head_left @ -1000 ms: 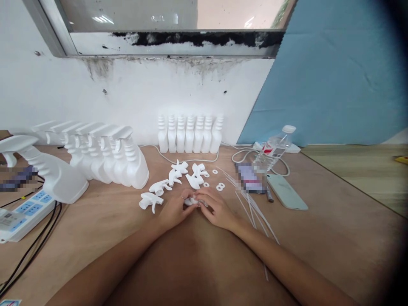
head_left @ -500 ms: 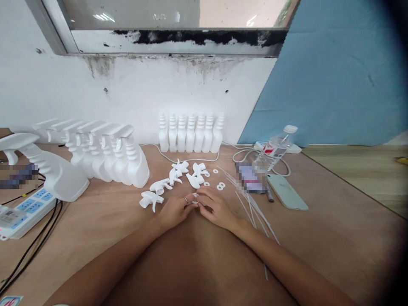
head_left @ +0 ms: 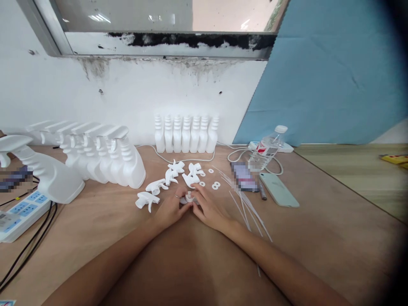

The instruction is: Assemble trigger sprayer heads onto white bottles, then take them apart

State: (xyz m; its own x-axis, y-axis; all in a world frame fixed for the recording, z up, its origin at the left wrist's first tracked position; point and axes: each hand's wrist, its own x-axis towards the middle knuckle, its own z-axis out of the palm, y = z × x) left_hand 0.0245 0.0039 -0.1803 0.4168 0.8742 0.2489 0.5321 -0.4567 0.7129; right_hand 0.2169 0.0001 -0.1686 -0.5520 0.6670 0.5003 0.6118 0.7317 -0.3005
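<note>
Wooden tabletop [head_left: 334,238]: fills the lower view and bears every bottle and part. White wall [head_left: 127,89]: rises behind the far edge. Blue cloth [head_left: 318,76]: hangs over the wall at right. Window [head_left: 127,17]: sits high in the wall, cut off by the top of the view.

Row of white spray bottles [head_left: 134,170]: stands at left, packed side by side, with spray heads [head_left: 119,132] fitted. Single spray bottle [head_left: 63,176]: stands nearer, left of that row. Seven smaller white bottles [head_left: 185,136]: stand in line against the wall, with ribbed necks exposed. Thin white tubes [head_left: 255,216]: lie loosely bunched, right of the hands. Power strip [head_left: 22,216]: lies near the left edge.

Left hand [head_left: 170,208] and right hand [head_left: 208,208]: meet at table centre with fingers curled, both gripping one small white part by the fingertips. Clear bottle [head_left: 267,148]: stands at far right. Pale green phone [head_left: 279,190]: lies in front of that bottle.

Loose trigger heads [head_left: 147,200]: lie scattered beyond and left of the hands. White part [head_left: 189,196]: sits between the fingertips, largely covered; cannot tell exact type. Flat white washers [head_left: 211,171]: lie just beyond the right hand, two overlapping or touching.
</note>
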